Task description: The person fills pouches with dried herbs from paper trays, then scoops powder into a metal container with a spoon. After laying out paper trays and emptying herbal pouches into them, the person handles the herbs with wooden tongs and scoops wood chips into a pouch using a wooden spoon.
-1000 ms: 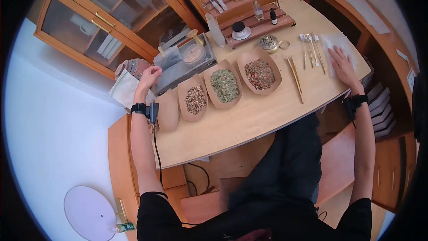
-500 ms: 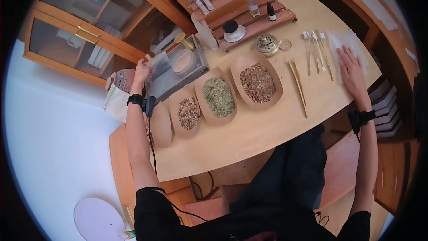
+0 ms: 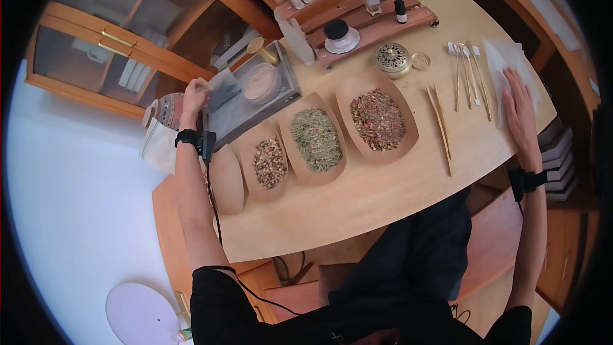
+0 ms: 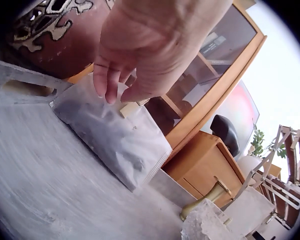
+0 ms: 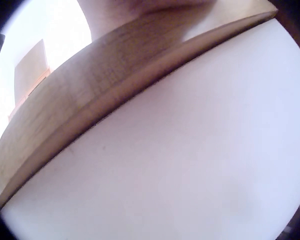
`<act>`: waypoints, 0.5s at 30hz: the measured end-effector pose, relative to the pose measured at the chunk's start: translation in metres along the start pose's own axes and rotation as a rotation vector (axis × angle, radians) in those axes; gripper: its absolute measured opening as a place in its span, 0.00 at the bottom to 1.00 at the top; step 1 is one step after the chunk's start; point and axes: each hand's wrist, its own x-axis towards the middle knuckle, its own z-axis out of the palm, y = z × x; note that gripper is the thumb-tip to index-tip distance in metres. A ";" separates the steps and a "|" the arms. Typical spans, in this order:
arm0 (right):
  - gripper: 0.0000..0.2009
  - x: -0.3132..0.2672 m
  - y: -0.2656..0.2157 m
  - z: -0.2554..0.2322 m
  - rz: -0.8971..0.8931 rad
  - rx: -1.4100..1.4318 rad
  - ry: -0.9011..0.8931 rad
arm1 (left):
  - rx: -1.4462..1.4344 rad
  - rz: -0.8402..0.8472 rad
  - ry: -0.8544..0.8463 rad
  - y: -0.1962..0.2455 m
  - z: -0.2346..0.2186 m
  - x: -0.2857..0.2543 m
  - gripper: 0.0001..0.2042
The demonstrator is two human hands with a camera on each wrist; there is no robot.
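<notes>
A grey pouch lies tilted in the clear tray at the table's back left. My left hand is at the pouch's upper edge, thumb and fingers pinching the small wooden clip there; part of the grip is hidden behind the fingers. Flat at the table's right end, my right hand rests with extended fingers on a translucent sheet. Only bare skin near the wrist shows at the top of the right wrist view.
Paper trays of dried plant pieces stand in a row beside an upside-down or empty one. Brass tweezers, thin tools and a pierced brass burner lie farther right. Behind stands a wooden rack with bottles.
My left hand has moved up to the clip on the pouch and taken hold of it. My right hand stays on the sheet. The head view has shifted slightly.
</notes>
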 end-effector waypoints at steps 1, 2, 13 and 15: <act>0.21 0.000 -0.001 -0.001 -0.001 0.008 0.015 | -0.014 0.030 0.016 0.001 -0.003 -0.004 0.13; 0.21 -0.001 -0.002 -0.002 -0.003 0.015 0.030 | -0.021 0.028 0.027 0.000 -0.007 -0.007 0.13; 0.21 -0.005 -0.009 -0.005 -0.043 0.141 0.176 | 0.322 0.587 0.390 0.040 -0.051 -0.052 0.10; 0.21 -0.004 -0.008 -0.005 -0.041 0.192 0.195 | 0.275 0.599 0.457 0.060 -0.058 -0.077 0.09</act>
